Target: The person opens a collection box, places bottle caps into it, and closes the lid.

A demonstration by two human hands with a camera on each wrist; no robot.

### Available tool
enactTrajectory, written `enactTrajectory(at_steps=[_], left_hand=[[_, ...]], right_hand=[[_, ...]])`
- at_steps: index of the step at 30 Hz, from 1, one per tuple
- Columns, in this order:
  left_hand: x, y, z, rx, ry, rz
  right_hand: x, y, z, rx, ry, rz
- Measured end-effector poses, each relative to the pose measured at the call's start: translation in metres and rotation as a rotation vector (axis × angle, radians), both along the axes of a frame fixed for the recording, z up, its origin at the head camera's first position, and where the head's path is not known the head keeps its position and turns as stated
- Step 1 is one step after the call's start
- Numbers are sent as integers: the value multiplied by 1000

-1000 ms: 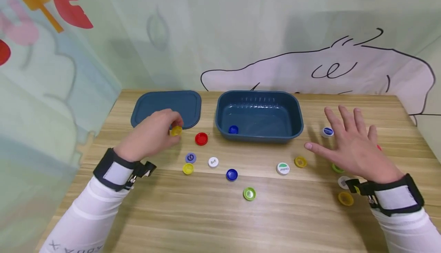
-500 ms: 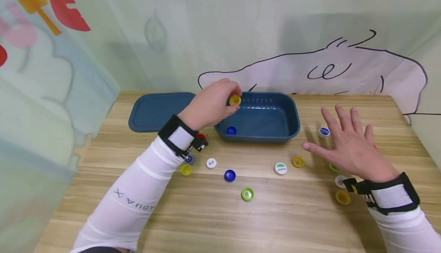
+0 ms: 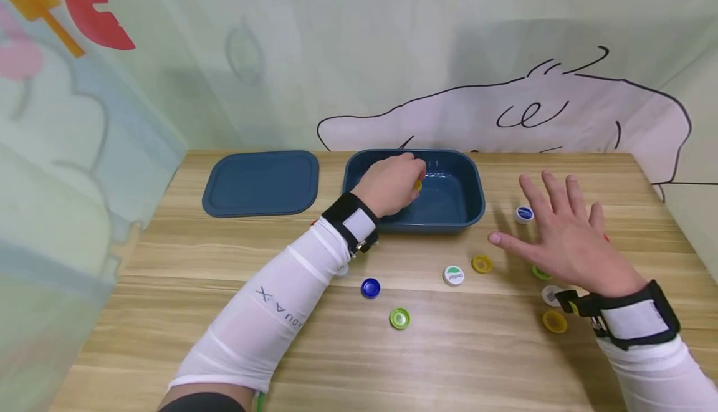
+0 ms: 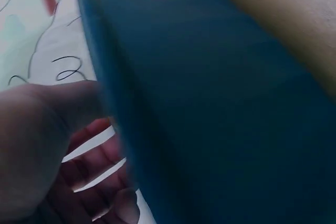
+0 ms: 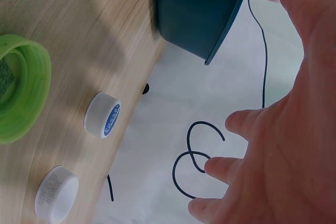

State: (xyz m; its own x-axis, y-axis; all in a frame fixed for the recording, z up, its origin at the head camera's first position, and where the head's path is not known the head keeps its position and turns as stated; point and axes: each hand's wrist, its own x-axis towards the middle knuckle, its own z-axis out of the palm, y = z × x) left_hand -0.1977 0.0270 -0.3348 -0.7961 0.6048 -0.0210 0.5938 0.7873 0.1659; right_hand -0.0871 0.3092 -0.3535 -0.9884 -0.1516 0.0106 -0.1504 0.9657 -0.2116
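Note:
My left hand is over the dark blue plastic box, with a yellow bottle cap pinched at its fingertips. Most of that cap is hidden behind the fingers. In the left wrist view the box wall blocks much of the scene, and the cap cannot be seen there. My right hand hovers with spread, straight fingers above the right side of the table, holding nothing. Under and around it lie a white cap with a blue top, a green cap and a plain white cap.
A flat dark blue lid lies left of the box. In front are a blue cap, a green cap, a white-and-green cap and a yellow cap. An orange-yellow cap lies near the right wrist. A printed curtain stands behind.
My left hand has carried the yellow cap from beside the lid rightward over the box, then lower into it. The forearm now covers caps at the left. My right hand stays nearly still.

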Motion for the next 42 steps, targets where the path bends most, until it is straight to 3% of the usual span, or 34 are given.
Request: enactTrajectory(at_steps=[5, 10, 14, 19, 25, 30, 37, 42], left_hand=[[0, -2, -3, -51, 6, 3], [3, -19, 9, -22, 29, 13], [11, -46, 26, 35, 36, 19], [25, -88, 44, 116, 48, 73], [42, -135, 51, 154, 43, 138], [50, -158, 38, 138, -43, 211], [47, -164, -5, 100, -181, 235], [48, -164, -29, 74, -221, 231]], right_hand=[[0, -1, 0, -5, 3, 3], [-1, -2, 0, -10, 13, 9], [-2, -3, 1, -8, 12, 12], [-3, -3, 3, -3, 8, 10], [-2, -2, 3, 6, 5, 2], [-1, 0, 4, 1, 3, -4], [0, 0, 2, 5, 1, 2], [0, -2, 1, -2, -6, 2]])
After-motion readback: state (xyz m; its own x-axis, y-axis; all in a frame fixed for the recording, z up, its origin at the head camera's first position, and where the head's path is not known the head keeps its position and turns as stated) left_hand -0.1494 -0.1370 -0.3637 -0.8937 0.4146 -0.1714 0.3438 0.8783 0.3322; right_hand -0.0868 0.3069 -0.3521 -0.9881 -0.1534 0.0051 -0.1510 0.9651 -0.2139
